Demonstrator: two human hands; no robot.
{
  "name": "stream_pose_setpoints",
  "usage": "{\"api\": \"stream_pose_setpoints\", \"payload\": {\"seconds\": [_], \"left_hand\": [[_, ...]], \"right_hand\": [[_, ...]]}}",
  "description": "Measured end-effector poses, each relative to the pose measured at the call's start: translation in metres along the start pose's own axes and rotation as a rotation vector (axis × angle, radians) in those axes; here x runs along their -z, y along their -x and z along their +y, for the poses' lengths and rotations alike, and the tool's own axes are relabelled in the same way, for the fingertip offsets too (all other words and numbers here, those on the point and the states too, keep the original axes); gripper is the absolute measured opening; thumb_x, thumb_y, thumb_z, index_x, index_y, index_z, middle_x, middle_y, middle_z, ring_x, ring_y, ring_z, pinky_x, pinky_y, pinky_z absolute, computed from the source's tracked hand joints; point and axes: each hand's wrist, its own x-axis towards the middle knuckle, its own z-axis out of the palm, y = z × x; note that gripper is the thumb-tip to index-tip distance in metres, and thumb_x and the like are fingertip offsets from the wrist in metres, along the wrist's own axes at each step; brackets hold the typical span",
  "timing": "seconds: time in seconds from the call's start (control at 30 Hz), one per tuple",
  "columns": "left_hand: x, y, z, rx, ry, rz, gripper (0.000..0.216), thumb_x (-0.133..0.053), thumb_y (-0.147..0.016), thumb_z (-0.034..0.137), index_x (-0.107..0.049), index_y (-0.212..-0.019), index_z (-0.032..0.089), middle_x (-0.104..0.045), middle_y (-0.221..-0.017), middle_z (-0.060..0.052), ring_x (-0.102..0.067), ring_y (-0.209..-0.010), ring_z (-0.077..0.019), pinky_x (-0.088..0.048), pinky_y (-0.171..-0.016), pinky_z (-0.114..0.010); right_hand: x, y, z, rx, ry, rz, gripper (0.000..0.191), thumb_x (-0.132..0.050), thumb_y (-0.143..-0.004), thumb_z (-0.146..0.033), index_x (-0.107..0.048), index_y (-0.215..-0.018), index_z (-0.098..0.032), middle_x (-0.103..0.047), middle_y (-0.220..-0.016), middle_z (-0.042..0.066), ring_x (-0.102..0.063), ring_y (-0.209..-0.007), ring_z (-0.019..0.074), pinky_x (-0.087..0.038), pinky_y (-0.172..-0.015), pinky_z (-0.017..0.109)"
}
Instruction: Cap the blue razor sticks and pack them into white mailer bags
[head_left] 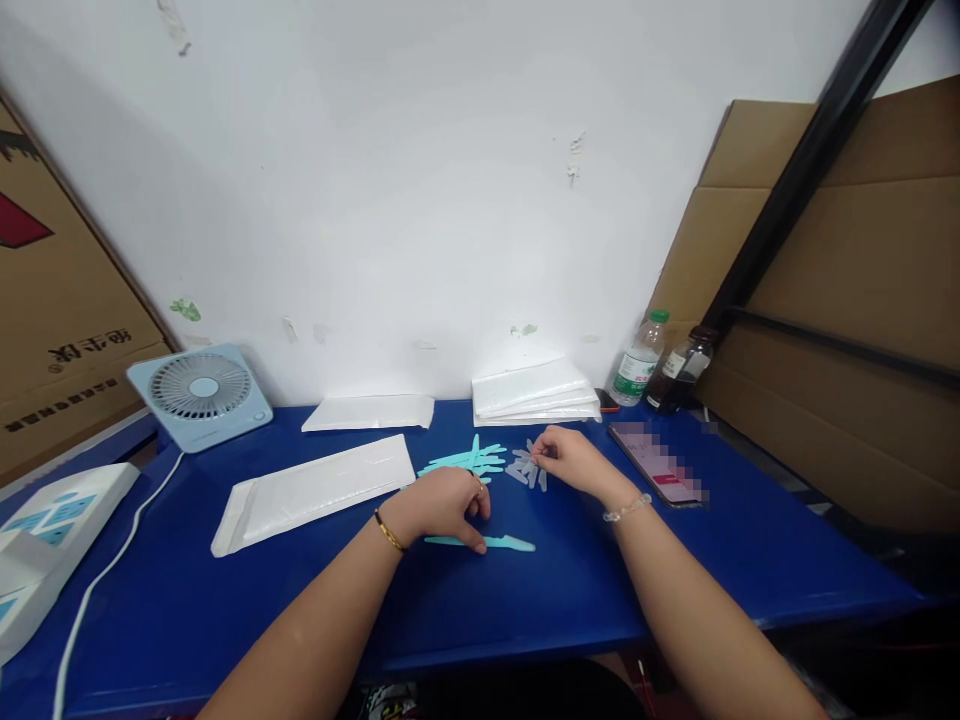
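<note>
My left hand (pixel 444 505) rests on the blue table (pixel 225 590), fingers curled, with a fingertip pressing on a teal plastic stick (pixel 504 543) that lies flat. Just beyond it lies a small heap of teal sticks (pixel 469 460). My right hand (pixel 571 458) reaches to a pile of small clear plastic pieces (pixel 525 468) and pinches one between thumb and fingers. A gold bangle is on my left wrist, a bead bracelet on my right.
A white padded envelope (pixel 315 490) lies left of my hands, another (pixel 369 412) behind it, and a stack of them (pixel 534 392) by the wall. A small fan (pixel 201 392), a phone (pixel 658 462), two bottles (pixel 639 358) and cardboard boxes (pixel 847 330) surround the table.
</note>
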Motion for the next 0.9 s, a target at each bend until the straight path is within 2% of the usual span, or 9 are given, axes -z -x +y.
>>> {"api": "stream_pose_setpoints", "payload": {"seconds": [0.07, 0.13, 0.27, 0.33, 0.57, 0.73, 0.8, 0.9], "left_hand": [[-0.008, -0.002, 0.006, -0.009, -0.035, -0.066, 0.029, -0.074, -0.064, 0.046, -0.069, -0.080, 0.023, -0.066, -0.075, 0.000, -0.057, -0.066, -0.0151, -0.034, -0.054, -0.024], [-0.013, -0.005, 0.008, -0.001, -0.073, -0.066, 0.016, -0.070, -0.070, 0.038, -0.067, -0.074, 0.022, -0.066, -0.070, 0.001, -0.057, -0.063, -0.0146, -0.034, -0.055, -0.025], [-0.014, -0.009, 0.006, 0.043, -0.165, 0.120, 0.014, -0.059, -0.080, 0.031, -0.065, -0.074, 0.020, -0.067, -0.074, -0.002, -0.058, -0.068, -0.0161, -0.036, -0.061, -0.026], [-0.011, -0.009, 0.005, 0.082, -0.159, 0.198, 0.017, -0.054, -0.084, 0.031, -0.063, -0.077, 0.019, -0.067, -0.076, -0.002, -0.058, -0.067, -0.0160, -0.035, -0.060, -0.026], [0.003, -0.003, -0.001, 0.140, -0.067, 0.258, 0.020, -0.048, -0.087, 0.035, -0.058, -0.079, 0.019, -0.063, -0.071, -0.002, -0.056, -0.065, -0.0160, -0.033, -0.057, -0.025], [0.007, 0.000, -0.013, 0.199, 0.073, 0.292, 0.019, -0.045, -0.087, 0.036, -0.054, -0.087, 0.020, -0.063, -0.075, -0.002, -0.058, -0.066, -0.0155, -0.036, -0.057, -0.024], [0.007, 0.001, -0.016, 0.187, 0.161, 0.280, 0.021, -0.043, -0.088, 0.038, -0.053, -0.089, 0.020, -0.061, -0.073, -0.001, -0.060, -0.065, -0.0150, -0.039, -0.057, -0.024], [0.006, 0.001, -0.016, 0.179, 0.211, 0.275, 0.021, -0.044, -0.088, 0.039, -0.052, -0.088, 0.020, -0.060, -0.072, 0.000, -0.061, -0.065, -0.0150, -0.039, -0.056, -0.024]], "right_hand": [[0.002, 0.001, 0.000, -0.007, -0.029, -0.044, 0.013, -0.058, -0.078, -0.026, -0.066, -0.074, -0.017, -0.063, -0.077, 0.003, -0.056, -0.068, 0.0145, -0.041, -0.061, 0.025], [0.003, 0.002, -0.002, 0.005, -0.108, -0.133, 0.019, -0.057, -0.080, -0.032, -0.067, -0.076, -0.016, -0.064, -0.074, 0.003, -0.055, -0.063, 0.0137, -0.040, -0.058, 0.024], [0.000, 0.005, -0.012, 0.071, -0.240, -0.318, 0.029, -0.059, -0.081, -0.043, -0.070, -0.082, -0.017, -0.066, -0.073, 0.003, -0.056, -0.064, 0.0140, -0.041, -0.058, 0.024], [-0.004, 0.006, -0.017, 0.092, -0.253, -0.352, 0.029, -0.061, -0.080, -0.045, -0.071, -0.085, -0.018, -0.065, -0.072, 0.001, -0.055, -0.064, 0.0138, -0.040, -0.058, 0.023], [-0.008, 0.003, -0.016, 0.031, -0.392, -0.297, 0.034, -0.051, -0.086, -0.044, -0.069, -0.087, -0.016, -0.063, -0.069, 0.002, -0.057, -0.060, 0.0134, -0.045, -0.057, 0.025], [0.003, -0.001, -0.001, -0.045, -0.522, -0.130, 0.040, -0.054, -0.084, -0.049, -0.066, -0.100, -0.015, -0.068, -0.079, 0.005, -0.063, -0.069, 0.0161, -0.050, -0.068, 0.030], [0.004, -0.001, 0.000, -0.041, -0.604, -0.121, 0.039, -0.056, -0.083, -0.050, -0.063, -0.097, -0.014, -0.068, -0.083, 0.007, -0.065, -0.070, 0.0164, -0.051, -0.069, 0.030], [0.003, 0.000, -0.003, -0.034, -0.612, -0.132, 0.036, -0.059, -0.081, -0.050, -0.061, -0.086, -0.014, -0.067, -0.076, 0.006, -0.063, -0.062, 0.0143, -0.050, -0.062, 0.028]]}}
